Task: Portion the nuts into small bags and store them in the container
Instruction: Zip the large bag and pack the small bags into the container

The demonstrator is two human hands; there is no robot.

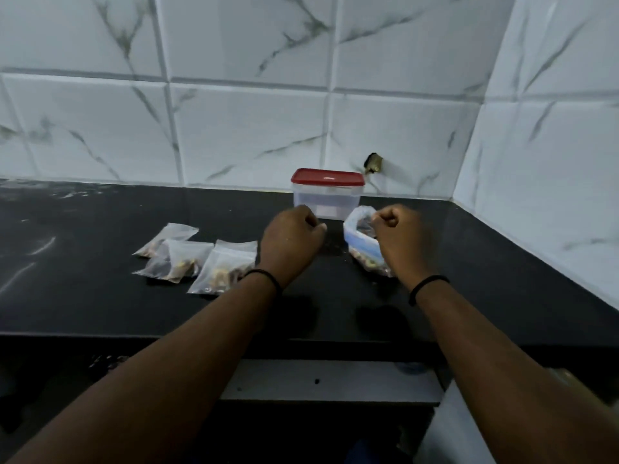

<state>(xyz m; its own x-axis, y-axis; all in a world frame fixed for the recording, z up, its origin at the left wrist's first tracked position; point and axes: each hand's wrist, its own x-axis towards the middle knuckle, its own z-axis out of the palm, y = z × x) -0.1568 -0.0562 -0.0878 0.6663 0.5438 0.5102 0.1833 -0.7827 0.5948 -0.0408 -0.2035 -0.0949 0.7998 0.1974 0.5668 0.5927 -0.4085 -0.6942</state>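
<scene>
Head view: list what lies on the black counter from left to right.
Three small clear bags of nuts → left hand → clear plastic container with red lid, set farther back → large open plastic bag of nuts → right hand.

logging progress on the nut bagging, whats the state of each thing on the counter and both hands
container: lid on, standing at the back of the counter by the wall.
red lid: seated on the container.
small bags: three, lying flat on the counter with nuts inside, outside the container.
big bag of nuts: on the counter, top bunched up by the right hand.
left hand: fingers curled, what it holds cannot be told.
right hand: fingers curled at the big bag's top.
</scene>
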